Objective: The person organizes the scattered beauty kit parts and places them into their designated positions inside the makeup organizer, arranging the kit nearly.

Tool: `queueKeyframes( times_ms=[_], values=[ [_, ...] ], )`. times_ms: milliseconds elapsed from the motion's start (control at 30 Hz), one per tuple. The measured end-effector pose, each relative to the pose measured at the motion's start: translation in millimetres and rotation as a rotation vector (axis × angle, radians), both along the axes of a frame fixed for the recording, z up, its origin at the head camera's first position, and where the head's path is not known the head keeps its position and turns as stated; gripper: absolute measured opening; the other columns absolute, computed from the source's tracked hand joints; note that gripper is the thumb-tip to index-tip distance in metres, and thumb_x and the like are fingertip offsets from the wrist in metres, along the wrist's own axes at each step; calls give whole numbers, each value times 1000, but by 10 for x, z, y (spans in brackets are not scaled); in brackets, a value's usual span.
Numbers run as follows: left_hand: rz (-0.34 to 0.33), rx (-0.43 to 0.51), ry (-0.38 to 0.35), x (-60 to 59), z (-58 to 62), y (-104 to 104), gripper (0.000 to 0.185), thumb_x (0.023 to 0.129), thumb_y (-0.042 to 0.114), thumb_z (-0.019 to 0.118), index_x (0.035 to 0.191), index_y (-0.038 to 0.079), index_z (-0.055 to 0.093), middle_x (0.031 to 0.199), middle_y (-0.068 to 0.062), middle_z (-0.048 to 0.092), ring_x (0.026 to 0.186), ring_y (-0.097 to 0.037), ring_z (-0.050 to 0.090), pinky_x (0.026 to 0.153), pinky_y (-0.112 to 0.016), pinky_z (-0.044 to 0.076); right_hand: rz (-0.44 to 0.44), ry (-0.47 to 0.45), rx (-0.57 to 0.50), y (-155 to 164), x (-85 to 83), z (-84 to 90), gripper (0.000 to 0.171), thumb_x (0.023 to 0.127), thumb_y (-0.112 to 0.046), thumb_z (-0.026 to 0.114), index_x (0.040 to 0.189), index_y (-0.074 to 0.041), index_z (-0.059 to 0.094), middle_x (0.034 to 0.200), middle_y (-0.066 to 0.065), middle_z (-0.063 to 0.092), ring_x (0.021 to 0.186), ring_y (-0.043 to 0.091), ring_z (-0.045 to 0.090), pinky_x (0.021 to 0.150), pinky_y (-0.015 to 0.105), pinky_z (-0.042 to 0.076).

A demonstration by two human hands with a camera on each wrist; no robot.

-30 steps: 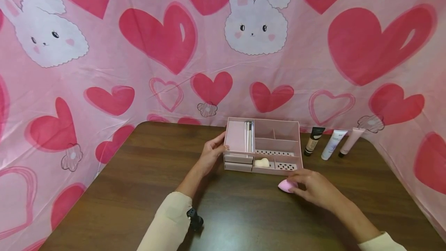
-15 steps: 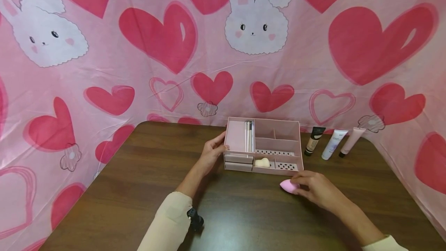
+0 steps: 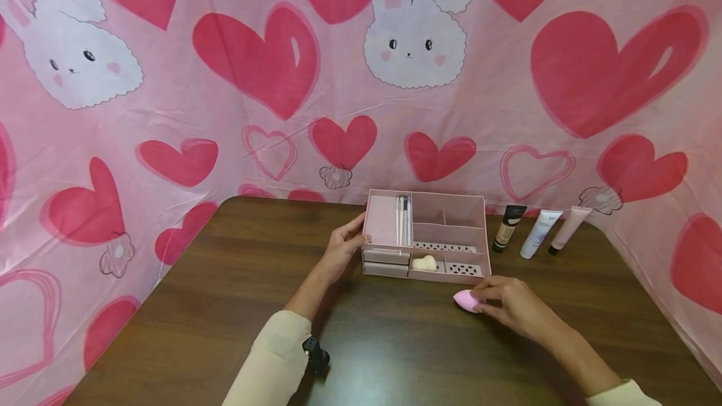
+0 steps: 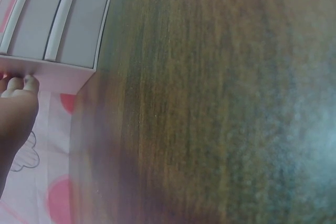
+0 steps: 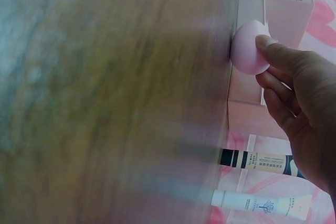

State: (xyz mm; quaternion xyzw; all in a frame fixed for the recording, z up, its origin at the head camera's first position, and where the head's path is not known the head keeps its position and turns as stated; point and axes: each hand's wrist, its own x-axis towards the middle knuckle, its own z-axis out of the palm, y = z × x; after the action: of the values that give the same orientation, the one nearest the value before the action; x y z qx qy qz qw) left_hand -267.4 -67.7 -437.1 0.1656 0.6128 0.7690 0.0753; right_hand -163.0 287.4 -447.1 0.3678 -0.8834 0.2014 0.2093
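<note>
Fingers (image 5: pixel 273 51) of the right hand (image 3: pixel 510 309) pinch one pink sponge (image 3: pixel 465 300), low over the bench (image 3: pixel 225 306) just before the pink organiser (image 3: pixel 425 237); the left hand (image 3: pixel 341 249) rests against the organiser's left wall, its fingers nearly straight; inside lie one beige sponge (image 3: pixel 423 262) and a few brushes (image 3: pixel 403 221); two drawers (image 3: pixel 386 262) face forward; three tubes (image 3: pixel 538 230) stand right of it.

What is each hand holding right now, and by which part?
The right hand pinches the pink makeup sponge by its rounded end. The left hand rests against the pink organizer's left side wall.
</note>
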Motion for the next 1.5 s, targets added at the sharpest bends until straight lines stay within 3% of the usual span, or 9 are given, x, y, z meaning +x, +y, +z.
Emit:
queueKeyframes(
  times_ms=[200,567,767,1100,1333,1500],
  values=[
    [6,2,1,6,0,-4,65,92,-6,52,154,-7,34,162,-25,35,128,-17,51,93,-13,49,16,-12,-11,-9,-9,-7,26,67,0,88,90,-11,82,88,-5,75,81,5,69,76,3,48],
    [6,-1,-3,-7,-3,4,64,93,-6,51,154,-8,34,161,-26,35,132,-22,49,93,-13,49,56,18,-37,-29,-32,-1,28,65,2,89,90,-10,82,88,-3,75,80,7,69,75,3,47],
    [3,-2,-2,-2,2,0,64,92,-6,51,154,-7,33,162,-25,35,126,-16,52,93,-13,49,72,34,-53,-30,-65,24,29,64,4,88,90,-8,82,89,-2,76,80,5,69,72,4,48],
    [5,16,-7,10,10,3,64,93,-7,50,154,-7,33,162,-27,34,130,-19,50,94,-14,50,99,81,-68,-68,-129,119,33,61,6,88,91,-7,82,89,-2,75,78,9,70,73,7,50],
    [9,31,-12,24,26,6,65,92,-8,50,154,-8,32,161,-28,35,116,-7,55,90,-14,50,91,104,-61,-94,-188,241,32,61,6,88,90,-7,82,86,-4,73,76,7,68,69,8,50],
    [-1,22,-10,21,22,13,65,92,-7,50,154,-8,32,161,-28,34,118,-7,55,92,-14,50,64,127,-40,-95,-230,319,31,62,4,89,90,-8,82,87,-2,75,75,9,69,69,10,52]
  ],
)
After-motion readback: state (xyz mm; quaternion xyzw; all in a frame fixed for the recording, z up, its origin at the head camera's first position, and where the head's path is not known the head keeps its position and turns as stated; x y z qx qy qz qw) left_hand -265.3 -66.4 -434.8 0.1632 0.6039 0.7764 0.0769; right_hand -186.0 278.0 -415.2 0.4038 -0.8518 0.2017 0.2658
